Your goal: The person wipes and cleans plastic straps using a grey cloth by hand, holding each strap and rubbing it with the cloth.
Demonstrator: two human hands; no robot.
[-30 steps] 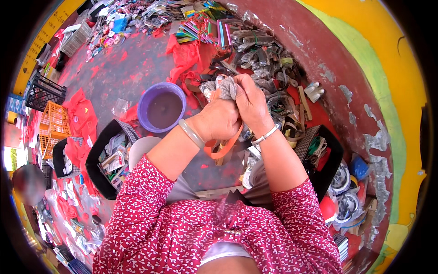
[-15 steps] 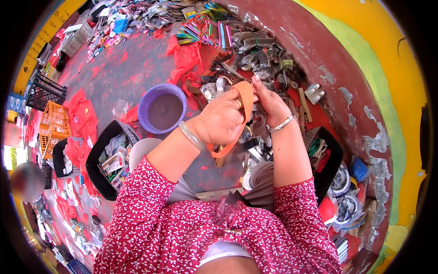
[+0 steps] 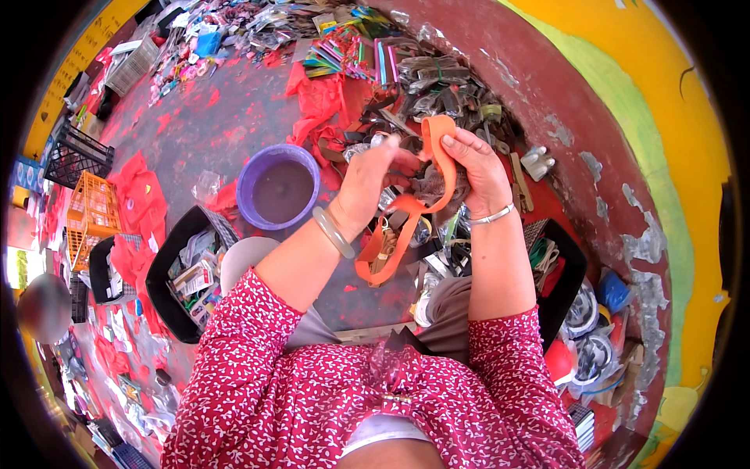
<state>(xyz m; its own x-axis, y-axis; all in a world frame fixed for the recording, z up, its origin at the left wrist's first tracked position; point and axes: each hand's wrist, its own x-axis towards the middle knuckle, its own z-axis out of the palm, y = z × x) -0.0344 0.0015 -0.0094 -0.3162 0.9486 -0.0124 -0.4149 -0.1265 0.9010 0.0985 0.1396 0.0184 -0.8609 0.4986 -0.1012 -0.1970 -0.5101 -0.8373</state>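
Both arms reach forward from the chest. The left forearm (image 3: 301, 270) slants inward; the right forearm (image 3: 500, 266) runs nearly straight ahead, leaning slightly inward. The left hand (image 3: 367, 181) is loosely opened, its fingers (image 3: 403, 161) blurred and spread apart. The right hand (image 3: 482, 176) is closed in a pinch, fingertips turned toward the left hand. The two hands are near each other, not touching.
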